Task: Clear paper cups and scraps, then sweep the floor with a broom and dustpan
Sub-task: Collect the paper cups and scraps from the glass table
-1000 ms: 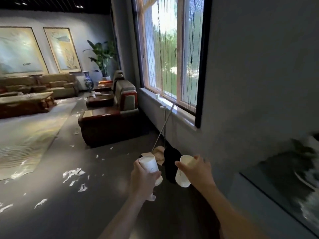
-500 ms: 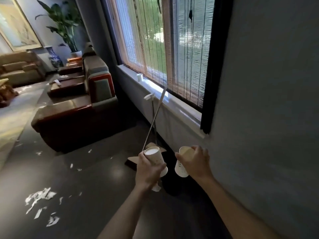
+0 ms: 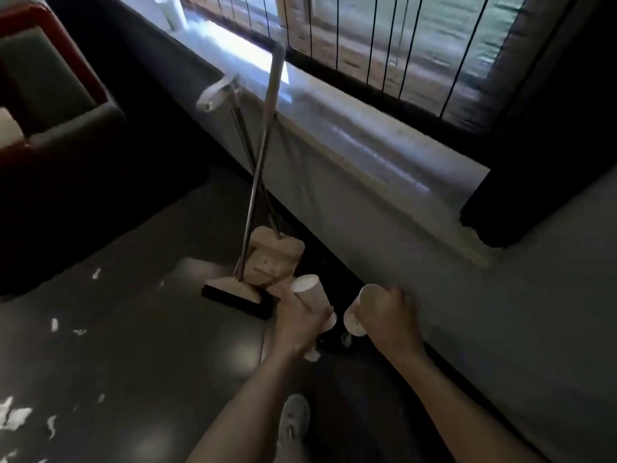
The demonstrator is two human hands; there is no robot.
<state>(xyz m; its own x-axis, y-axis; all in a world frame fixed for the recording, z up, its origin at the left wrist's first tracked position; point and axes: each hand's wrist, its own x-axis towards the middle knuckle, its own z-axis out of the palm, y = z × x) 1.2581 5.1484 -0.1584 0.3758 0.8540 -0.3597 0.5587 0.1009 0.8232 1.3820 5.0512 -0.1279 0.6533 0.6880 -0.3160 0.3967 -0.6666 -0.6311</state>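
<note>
My left hand (image 3: 297, 324) grips a stack of white paper cups (image 3: 310, 290), rim pointing up and away. My right hand (image 3: 389, 317) grips another white paper cup (image 3: 355, 317), tilted on its side. Just beyond my hands a broom (image 3: 233, 294) with a long metal handle leans against the windowsill, its dark bristles on the floor. Behind it stands a tan dustpan (image 3: 273, 257) with its own upright handle. White paper scraps (image 3: 15, 417) lie scattered on the dark floor at the left. One more white cup (image 3: 173, 11) stands on the sill at the top.
A windowsill (image 3: 334, 128) and grey wall run along the right, with a slatted blind above. A dark armchair (image 3: 50, 105) with red trim fills the upper left. My shoe (image 3: 293, 419) shows on the floor between my arms. A dark object sits on the floor under my hands.
The view has tilted down and moved closer to the broom and dustpan. Both hands still hold their cups, now just in front of the broom head.
</note>
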